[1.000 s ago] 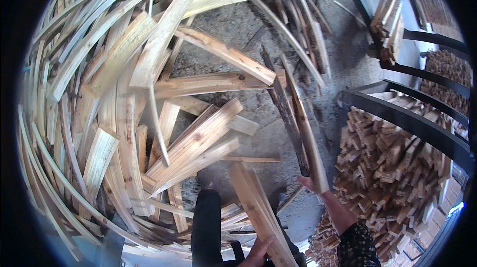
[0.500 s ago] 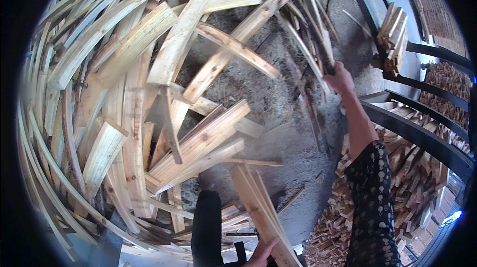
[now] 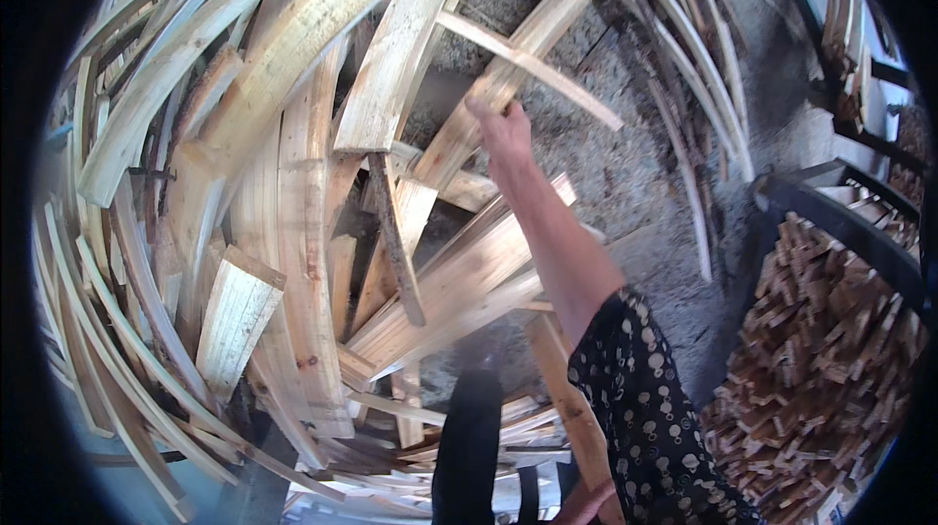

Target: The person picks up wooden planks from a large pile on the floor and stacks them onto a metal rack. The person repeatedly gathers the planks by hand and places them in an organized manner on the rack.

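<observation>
Slanting far-right to near-left beneath the nearer right hand's (image 3: 506, 139) half-curled fingers, hold unclear: long tan wooden board (image 3: 498, 84); left hand (image 3: 586, 504) clasping flat brown plank (image 3: 570, 398).

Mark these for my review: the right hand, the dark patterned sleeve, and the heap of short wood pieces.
Right hand (image 3: 507, 139): head view, on its back.
Dark patterned sleeve (image 3: 647, 398): head view, mid-cloth.
Heap of short wood pieces (image 3: 821, 359): head view, middle.

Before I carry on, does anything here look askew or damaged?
Askew, yes: a narrow strip lies crosswise over the long board by the right hand, and a thin dark slat lies at odds with the pale boards beside it. No clear damage stands out.
</observation>
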Action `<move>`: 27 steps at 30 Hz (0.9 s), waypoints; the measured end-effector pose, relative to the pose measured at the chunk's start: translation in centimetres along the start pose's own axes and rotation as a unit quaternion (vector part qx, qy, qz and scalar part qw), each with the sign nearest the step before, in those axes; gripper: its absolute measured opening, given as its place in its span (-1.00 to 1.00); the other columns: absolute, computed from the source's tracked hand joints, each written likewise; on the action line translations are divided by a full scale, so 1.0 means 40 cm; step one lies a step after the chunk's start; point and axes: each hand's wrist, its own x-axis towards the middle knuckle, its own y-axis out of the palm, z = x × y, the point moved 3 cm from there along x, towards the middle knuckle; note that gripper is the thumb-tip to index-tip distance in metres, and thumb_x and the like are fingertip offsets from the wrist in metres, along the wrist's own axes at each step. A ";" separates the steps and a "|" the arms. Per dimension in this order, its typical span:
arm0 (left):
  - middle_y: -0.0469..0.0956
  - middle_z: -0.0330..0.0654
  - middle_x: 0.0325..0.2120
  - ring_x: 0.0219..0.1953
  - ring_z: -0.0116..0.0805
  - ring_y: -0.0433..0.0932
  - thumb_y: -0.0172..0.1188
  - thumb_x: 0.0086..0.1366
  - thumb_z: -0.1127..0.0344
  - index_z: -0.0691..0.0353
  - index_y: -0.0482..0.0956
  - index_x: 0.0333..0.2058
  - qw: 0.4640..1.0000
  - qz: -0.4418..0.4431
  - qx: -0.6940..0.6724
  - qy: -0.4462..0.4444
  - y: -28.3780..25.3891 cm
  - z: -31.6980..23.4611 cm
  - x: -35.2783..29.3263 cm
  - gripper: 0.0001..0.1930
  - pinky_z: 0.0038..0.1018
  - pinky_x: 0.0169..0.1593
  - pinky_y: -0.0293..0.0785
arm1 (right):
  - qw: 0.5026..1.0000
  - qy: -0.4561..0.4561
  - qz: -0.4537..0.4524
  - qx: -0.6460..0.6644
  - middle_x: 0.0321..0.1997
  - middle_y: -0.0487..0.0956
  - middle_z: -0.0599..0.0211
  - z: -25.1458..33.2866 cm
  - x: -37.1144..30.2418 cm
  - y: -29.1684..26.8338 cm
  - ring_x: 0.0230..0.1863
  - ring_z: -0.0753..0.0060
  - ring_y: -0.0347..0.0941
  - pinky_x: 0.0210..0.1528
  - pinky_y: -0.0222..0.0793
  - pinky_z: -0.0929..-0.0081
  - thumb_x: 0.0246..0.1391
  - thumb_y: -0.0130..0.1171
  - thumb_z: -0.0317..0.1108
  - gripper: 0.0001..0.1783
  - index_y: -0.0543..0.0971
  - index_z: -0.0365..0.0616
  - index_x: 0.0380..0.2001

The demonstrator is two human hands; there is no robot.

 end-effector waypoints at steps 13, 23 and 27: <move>0.28 -0.09 -0.12 -0.07 -0.29 0.32 0.16 0.07 0.28 0.18 -0.06 0.11 0.995 -0.001 0.010 0.099 -0.001 0.040 0.041 -0.30 -0.35 -0.06 0.33 | 0.944 0.251 0.124 -0.175 -0.56 0.33 0.59 0.199 -0.684 -0.686 -0.61 0.76 0.19 -0.60 0.13 0.71 -0.04 0.05 -0.24 -0.65 0.35 -0.13 -0.17; 0.31 -0.08 -0.13 -0.10 -0.30 0.37 0.25 -0.04 0.41 0.27 -0.09 0.11 0.980 -0.087 0.101 0.146 -0.036 0.014 0.000 -0.20 -0.40 -0.09 0.38 | 0.699 0.435 0.377 -0.425 -0.37 0.46 0.22 0.127 -0.976 -0.729 -0.30 0.41 0.37 -0.25 0.31 0.43 0.00 0.04 -0.09 -0.54 0.34 -0.15 -0.10; 0.29 -0.09 -0.11 -0.08 -0.30 0.35 0.31 -0.13 0.45 0.29 -0.02 0.06 0.985 -0.102 0.046 0.129 -0.024 0.031 0.031 -0.18 -0.38 -0.05 0.37 | 0.489 0.196 0.462 -0.714 -0.33 0.50 0.02 0.039 -0.616 -0.607 -0.23 0.05 0.45 -0.22 0.34 0.10 -0.20 0.15 -0.20 -0.55 0.44 -0.07 -0.15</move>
